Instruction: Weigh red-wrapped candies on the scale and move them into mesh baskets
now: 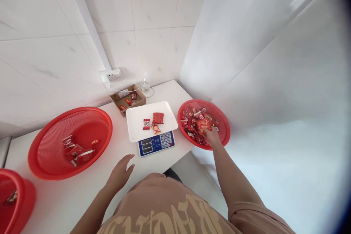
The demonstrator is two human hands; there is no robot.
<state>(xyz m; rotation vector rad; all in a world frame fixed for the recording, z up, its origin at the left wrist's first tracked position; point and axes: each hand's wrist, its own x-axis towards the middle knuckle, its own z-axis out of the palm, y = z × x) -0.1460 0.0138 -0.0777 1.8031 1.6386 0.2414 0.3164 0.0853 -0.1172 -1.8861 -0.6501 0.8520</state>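
Note:
My right hand (pixel 211 134) is inside the red basket (pixel 225 131) on the right, its fingers closed on a large red packet (pixel 202 123) with gold print. Small wrapped sweets (pixel 189 122), mostly red, lie heaped around it. My left hand (pixel 122 171) hovers by the table's front edge, thumb and fingers apart, holding nothing. Ahead of it stands a digital scale (pixel 156 144) with a white weighing tray (pixel 134 119). On the tray lie a red square packet (pixel 158 118), a small red-and-white packet (pixel 146 124) and a red-and-yellow packet (pixel 156 128).
A large red basket (pixel 41 153) holding several packets sits left on the white table (pixel 109 161). Part of another red container (pixel 27 193) shows at the lower left. Behind the scale are a cardboard box (pixel 117 100) with packets and a clear bottle (pixel 145 87).

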